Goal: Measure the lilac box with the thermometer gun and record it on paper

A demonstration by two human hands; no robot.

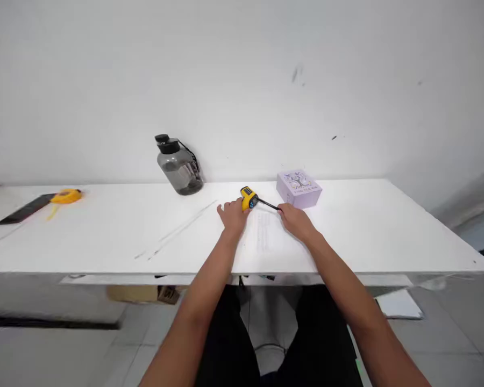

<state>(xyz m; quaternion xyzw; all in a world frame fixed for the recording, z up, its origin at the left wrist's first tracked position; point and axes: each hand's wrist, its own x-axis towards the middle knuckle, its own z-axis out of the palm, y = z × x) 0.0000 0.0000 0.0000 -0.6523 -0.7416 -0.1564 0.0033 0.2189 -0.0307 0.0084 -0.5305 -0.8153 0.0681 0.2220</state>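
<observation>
On the white worktop [105, 231], the left hand [232, 215] had its fingers curled about the yellow tape measure [248, 197], which lay near the middle of the worktop, toward the far edge. The right hand [296, 219], at three o'clock from it, pinched the end of the dark tape [268, 204] drawn out between the two hands. A lilac box [298, 188] sat at one o'clock from the right hand, a grey water bottle [179, 166] at eleven o'clock from the left, and a second yellow tape measure [65, 196] with a black strip [24, 209] lay far off at nine o'clock.

White table [367, 236] with bottle [180, 166], lilac box [299, 188], yellow tool [249, 198], tape measure [65, 196], black strip [25, 209].
</observation>
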